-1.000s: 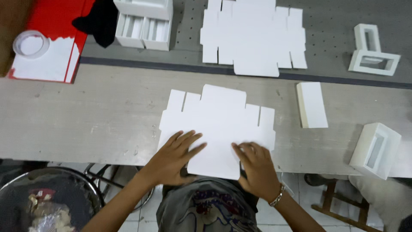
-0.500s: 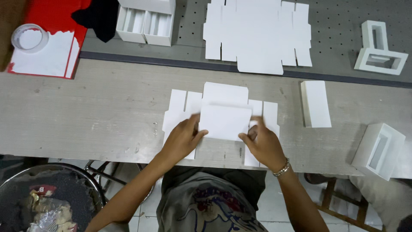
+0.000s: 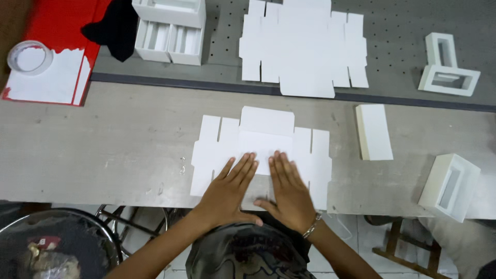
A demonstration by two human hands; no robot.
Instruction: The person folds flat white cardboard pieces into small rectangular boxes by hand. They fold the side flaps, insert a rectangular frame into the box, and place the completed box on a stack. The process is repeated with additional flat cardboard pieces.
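A flat white die-cut cardboard box blank (image 3: pixel 214 155) lies on the grey table (image 3: pixel 103 150) near its front edge. Its near flap is folded up over the middle. My left hand (image 3: pixel 230 188) and my right hand (image 3: pixel 289 188) lie side by side, palms down with fingers stretched out, and press that folded flap flat. A bracelet sits on my right wrist.
A stack of the same white blanks (image 3: pixel 305 46) lies at the back. White folded boxes (image 3: pixel 170 26) stand back left, open white frames (image 3: pixel 447 70) back right, a white box (image 3: pixel 452 186) at the right edge, a white slab (image 3: pixel 374 132), a tape roll (image 3: pixel 28 57) on red sheets, a bin (image 3: pixel 51 248) below left.
The near flap, flat a second ago, was lifted and folded away from me over the blank. My hands moved from gripping its edges to pressing flat on top.
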